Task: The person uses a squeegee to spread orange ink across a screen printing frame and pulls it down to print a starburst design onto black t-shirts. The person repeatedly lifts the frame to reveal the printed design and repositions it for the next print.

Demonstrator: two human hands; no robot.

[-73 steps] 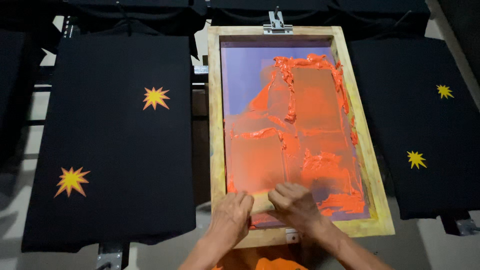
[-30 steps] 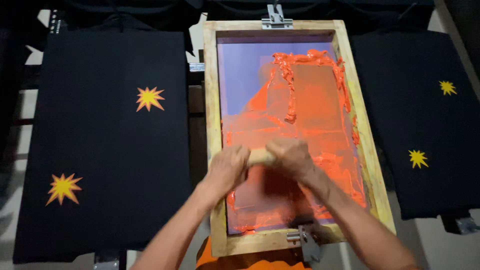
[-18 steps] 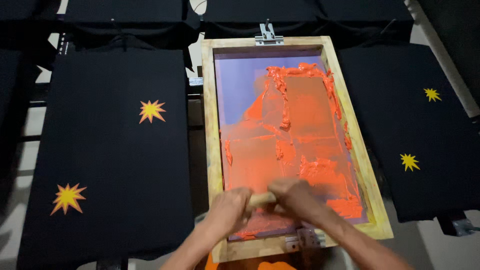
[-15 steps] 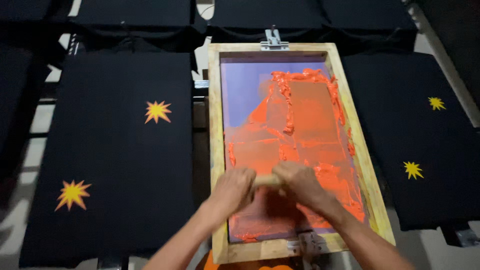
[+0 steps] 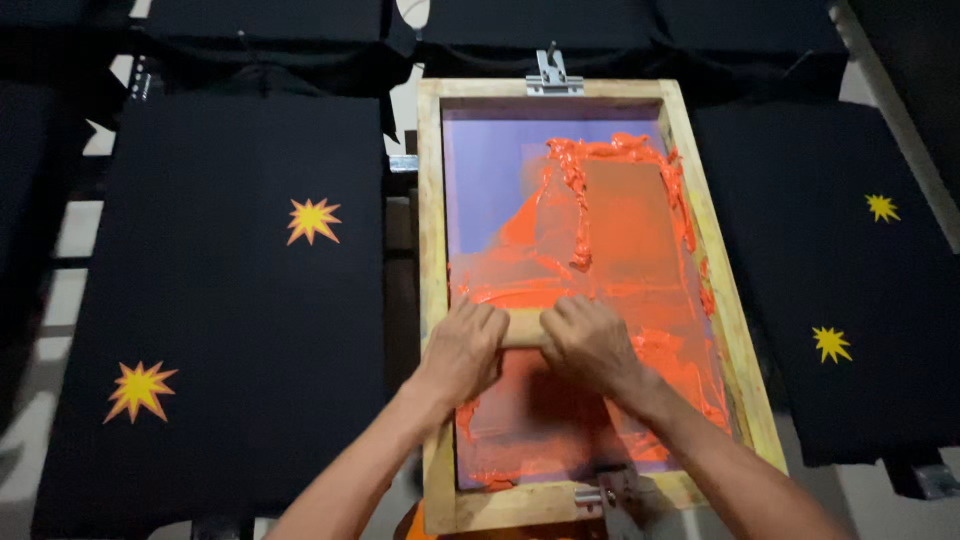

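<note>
Together, both hands curl knuckles-up, clenched tight around the wooden squeegee mid-screen.

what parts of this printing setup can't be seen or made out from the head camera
- Squeegee blade: hidden under the left hand and right hand; only a bit of the wooden handle shows between them.
- Stencil design: covered by orange ink on the screen.
- Whatever lies under the wooden frame: hidden by frame and screen.
- Bottom clamp: partly cut off by the lower edge.
- Black shirt at left: its lower end runs out of view.
</note>
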